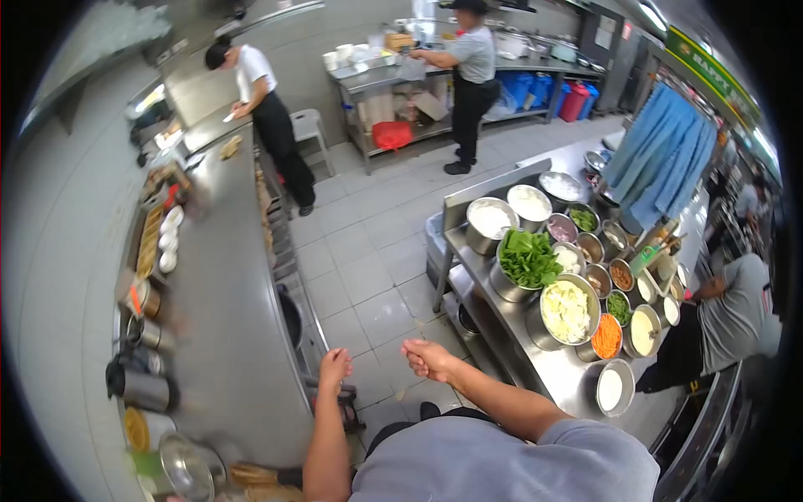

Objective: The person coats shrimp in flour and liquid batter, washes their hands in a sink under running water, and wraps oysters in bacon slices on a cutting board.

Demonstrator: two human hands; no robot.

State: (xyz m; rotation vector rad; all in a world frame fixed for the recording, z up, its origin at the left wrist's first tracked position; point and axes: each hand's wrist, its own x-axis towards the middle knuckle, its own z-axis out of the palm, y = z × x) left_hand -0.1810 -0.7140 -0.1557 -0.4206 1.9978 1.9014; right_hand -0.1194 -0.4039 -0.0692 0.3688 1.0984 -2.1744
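My left hand (336, 366) is raised in front of my body, beside the edge of the long steel counter (219, 335). Its fingers are curled closed, and nothing shows in them. Over the tiled floor, my right hand (428, 358) is also closed, thumb against the curled fingers, with no object visible. A gap separates the two hands. To the right of my right hand stands a steel table (512, 322) with metal pots: leafy greens (529, 258), chopped cabbage (565, 309) and shredded carrots (606, 336). Neither hand touches these pots.
One person (259, 117) bends over the counter's far end; another person (473, 79) stands at the back table (368, 79). A third person (728, 318) leans in at the right. Blue cloths (661, 155) hang above the pots. Steel jugs (142, 383) line the left wall.
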